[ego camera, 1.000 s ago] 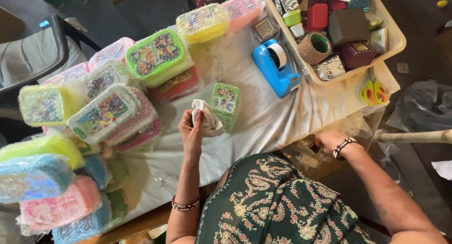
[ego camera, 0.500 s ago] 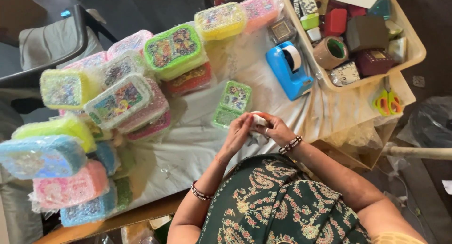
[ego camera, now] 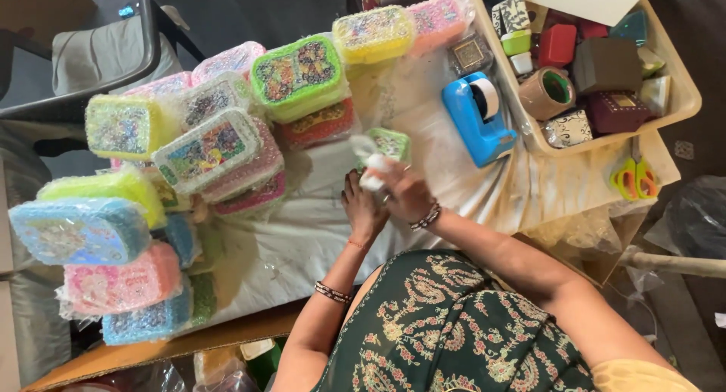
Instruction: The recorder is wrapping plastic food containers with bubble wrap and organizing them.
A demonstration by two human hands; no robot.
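Small white object [ego camera: 372, 173], perhaps wrapped, held above the green box [ego camera: 390, 143].

A blue tape dispenser [ego camera: 479, 120], green patterned dress [ego camera: 454, 331], yellow-green scissors [ego camera: 634, 179], and a possibly white wrapped bundle [ego camera: 372, 173] showed.

Bare white cloth [ego camera: 302, 241] before box stacks [ego camera: 219, 146]; tape dispenser [ego camera: 476, 120] (blue) blocks right.

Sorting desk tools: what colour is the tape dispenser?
Blue, with a white roll; the tape dispenser shows in the head view.
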